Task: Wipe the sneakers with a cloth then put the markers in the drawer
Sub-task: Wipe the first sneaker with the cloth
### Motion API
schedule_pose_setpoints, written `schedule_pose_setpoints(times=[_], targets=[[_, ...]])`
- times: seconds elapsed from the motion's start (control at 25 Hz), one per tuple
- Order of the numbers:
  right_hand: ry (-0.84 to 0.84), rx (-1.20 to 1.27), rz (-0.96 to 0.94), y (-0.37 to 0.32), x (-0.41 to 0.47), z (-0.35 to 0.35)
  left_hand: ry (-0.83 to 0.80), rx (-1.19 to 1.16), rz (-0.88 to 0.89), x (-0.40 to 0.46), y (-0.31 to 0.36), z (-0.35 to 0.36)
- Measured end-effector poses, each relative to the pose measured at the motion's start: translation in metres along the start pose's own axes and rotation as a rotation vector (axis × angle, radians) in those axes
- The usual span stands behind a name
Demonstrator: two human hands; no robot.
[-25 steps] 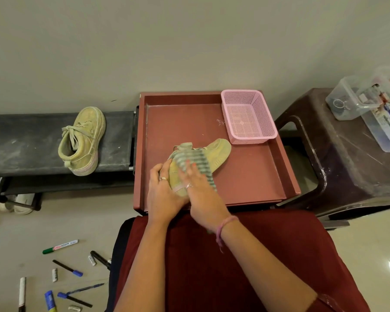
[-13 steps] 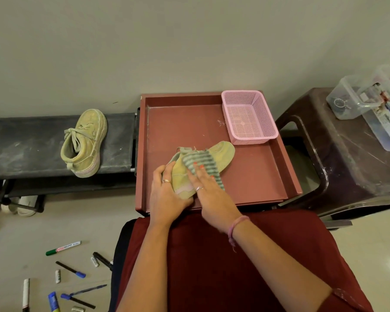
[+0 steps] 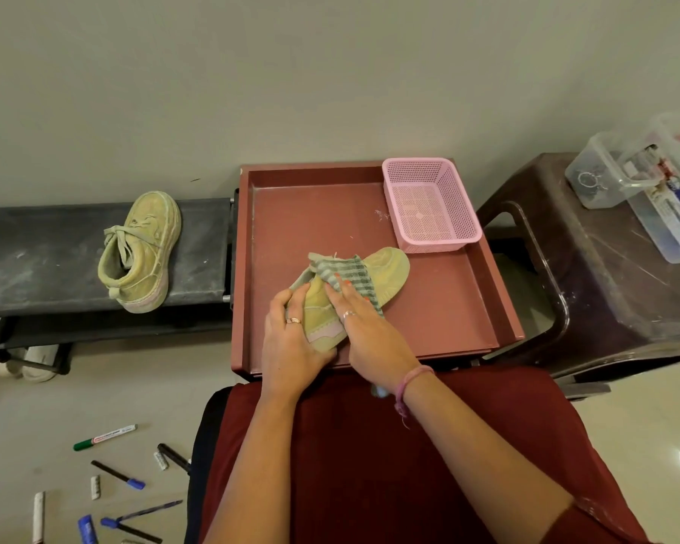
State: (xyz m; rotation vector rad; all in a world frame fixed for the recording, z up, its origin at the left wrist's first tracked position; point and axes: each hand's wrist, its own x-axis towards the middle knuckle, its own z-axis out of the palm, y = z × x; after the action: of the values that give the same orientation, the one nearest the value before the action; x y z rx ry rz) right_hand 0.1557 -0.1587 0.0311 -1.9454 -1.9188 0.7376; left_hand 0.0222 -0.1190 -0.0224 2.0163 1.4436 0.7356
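Observation:
A yellow-green sneaker [image 3: 385, 274] lies on its side inside the open red drawer [image 3: 448, 331]. My left hand [image 3: 291, 339] grips its heel end. My right hand [image 3: 370, 335] presses a striped green-and-white cloth [image 3: 348, 272] onto the sneaker's middle with straight fingers. The second sneaker [image 3: 140, 253] rests on the dark bench [image 3: 36, 261] to the left. Several markers lie on the floor at the lower left, among them a green-capped one [image 3: 105, 437] and a blue-capped one [image 3: 118, 475].
A pink mesh basket [image 3: 432, 206] stands in the drawer's far right corner. A dark brown stool [image 3: 605, 292] at the right carries clear plastic boxes [image 3: 644, 190]. My red-clothed lap [image 3: 370, 465] fills the foreground. Loose marker caps lie among the markers.
My right hand has slid the cloth along the sneaker away from the heel, toward its middle. The left hand keeps its hold on the heel.

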Motion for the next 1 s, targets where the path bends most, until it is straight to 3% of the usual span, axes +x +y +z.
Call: schedule_pose_setpoints(times=[0.12,0.24,0.32,0.44,0.56,0.8,1.0], targets=[[0.042,0.018,0.082,-0.012,0.022,-0.011,-0.005,-0.025,-0.022,0.000,0.000,0.001],[0.012,-0.045,-0.025,-0.028,-0.003,0.001,0.005,-0.079,-0.042,-0.001,-0.003,-0.002],[0.081,-0.138,-0.069,-0.012,-0.022,0.008,0.001,-0.062,-0.059,0.001,-0.004,-0.003],[0.198,-0.233,0.124,0.041,0.004,-0.008,-0.009,-0.003,-0.014,0.000,0.001,-0.004],[0.180,-0.122,0.288,0.063,0.024,-0.031,-0.017,0.032,-0.002,-0.001,0.004,-0.003],[0.082,-0.020,0.078,0.021,-0.025,0.019,-0.003,0.009,-0.013,0.000,0.003,-0.002],[0.190,-0.104,0.161,0.043,0.015,-0.002,-0.011,-0.041,-0.077,0.003,0.005,-0.002]])
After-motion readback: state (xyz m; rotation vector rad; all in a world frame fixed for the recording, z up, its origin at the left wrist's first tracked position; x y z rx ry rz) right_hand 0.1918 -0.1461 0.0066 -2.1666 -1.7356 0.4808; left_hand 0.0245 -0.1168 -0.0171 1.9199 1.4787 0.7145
